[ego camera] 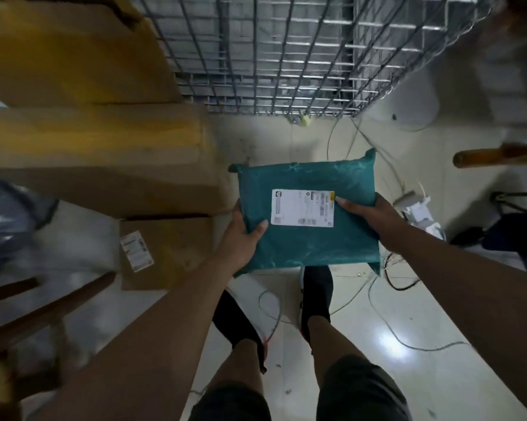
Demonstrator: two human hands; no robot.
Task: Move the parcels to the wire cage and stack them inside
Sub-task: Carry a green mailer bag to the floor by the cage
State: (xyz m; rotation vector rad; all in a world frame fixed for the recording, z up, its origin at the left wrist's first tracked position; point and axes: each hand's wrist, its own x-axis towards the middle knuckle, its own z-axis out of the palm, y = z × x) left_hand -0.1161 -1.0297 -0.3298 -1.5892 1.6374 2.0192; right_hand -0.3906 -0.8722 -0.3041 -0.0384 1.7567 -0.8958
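Pale, glossy floor (408,329) runs under everything here, with thin cables (386,278) strewn over it. Above it, held flat between both hands, is a teal parcel (304,250) in a plastic mailer, with a white shipping label (303,208) facing up. The left hand (241,235) grips the parcel's near-left edge, thumb laid on top just short of the label and the other fingers wrapped underneath, out of sight. The right hand (368,220) clasps the opposite edge, its thumb pressed on top and touching the label's right margin, the remaining fingers hidden below the mailer.

Ahead of both hands, beyond the parcel's far edge, stands the wire cage (286,56), well apart from the parcel, its mesh floor showing through the bars. Left of the left hand are large cardboard boxes (89,153), stacked and blurred, and nearer to that hand a smaller cardboard box (171,250) with its own label lies on the floor. Below the hands, the person's dark shoes (317,293) stand on the floor. Right of the right hand lie a white object (420,214) among the cables and a wooden handle (499,156) further off.
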